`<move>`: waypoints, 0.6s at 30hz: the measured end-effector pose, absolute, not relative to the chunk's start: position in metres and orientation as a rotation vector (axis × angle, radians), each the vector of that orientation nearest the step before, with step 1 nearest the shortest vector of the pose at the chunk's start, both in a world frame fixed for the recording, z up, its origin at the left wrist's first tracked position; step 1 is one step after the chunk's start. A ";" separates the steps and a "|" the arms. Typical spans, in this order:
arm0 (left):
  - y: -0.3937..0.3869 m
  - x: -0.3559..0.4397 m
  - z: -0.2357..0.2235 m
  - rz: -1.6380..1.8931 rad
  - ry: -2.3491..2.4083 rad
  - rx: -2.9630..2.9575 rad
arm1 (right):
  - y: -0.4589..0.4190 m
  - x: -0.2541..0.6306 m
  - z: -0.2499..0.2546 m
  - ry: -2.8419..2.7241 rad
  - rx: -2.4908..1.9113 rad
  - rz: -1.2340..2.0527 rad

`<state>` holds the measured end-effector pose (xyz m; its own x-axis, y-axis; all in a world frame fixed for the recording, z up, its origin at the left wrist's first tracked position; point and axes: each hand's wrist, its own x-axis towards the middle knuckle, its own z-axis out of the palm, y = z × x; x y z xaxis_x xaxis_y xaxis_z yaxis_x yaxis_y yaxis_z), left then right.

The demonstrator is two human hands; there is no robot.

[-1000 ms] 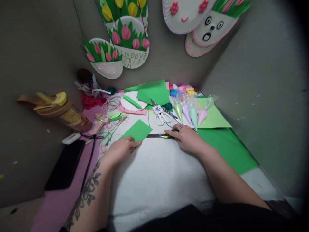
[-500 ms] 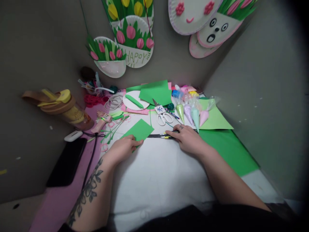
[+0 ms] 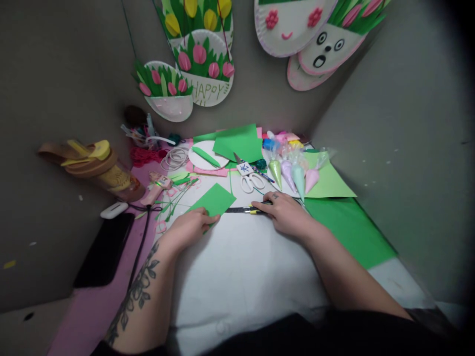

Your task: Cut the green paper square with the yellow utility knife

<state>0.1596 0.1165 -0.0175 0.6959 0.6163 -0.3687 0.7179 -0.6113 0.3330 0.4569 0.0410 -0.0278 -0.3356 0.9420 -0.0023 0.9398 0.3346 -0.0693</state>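
Observation:
My left hand (image 3: 193,225) pinches the near edge of a green paper piece (image 3: 213,200) between thumb and fingers. The paper lies angled, its far corner pointing up and right. On the right, my right hand (image 3: 280,210) is closed over the black and yellow handle of a utility knife (image 3: 255,209). Its long dark blade stretches left, with the tip close to the green paper. My palm hides most of the handle. White scissors (image 3: 252,182) rest just beyond the knife.
Piping bags (image 3: 298,178) and green sheets (image 3: 347,232) lie to the right. A paper plate (image 3: 206,154) sits at the back. On the left are a glue gun (image 3: 154,190), paper scraps, a tumbler (image 3: 115,178) and a black phone (image 3: 106,254). Decorated plates (image 3: 213,91) hang on the wall.
The camera view has tilted slightly, shifting the whole scene a little. Both hands keep their grips, and the paper and knife stay essentially in place.

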 end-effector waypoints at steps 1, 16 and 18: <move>0.117 0.159 -0.018 -0.299 1.027 2.447 | 0.041 0.457 -0.028 -2.535 -1.785 0.095; 0.116 0.158 -0.019 -0.244 0.999 2.477 | 0.038 0.450 -0.026 -2.548 -1.777 0.164; 0.115 0.159 -0.018 -0.238 0.995 2.494 | 0.037 0.450 -0.026 -2.545 -1.779 0.155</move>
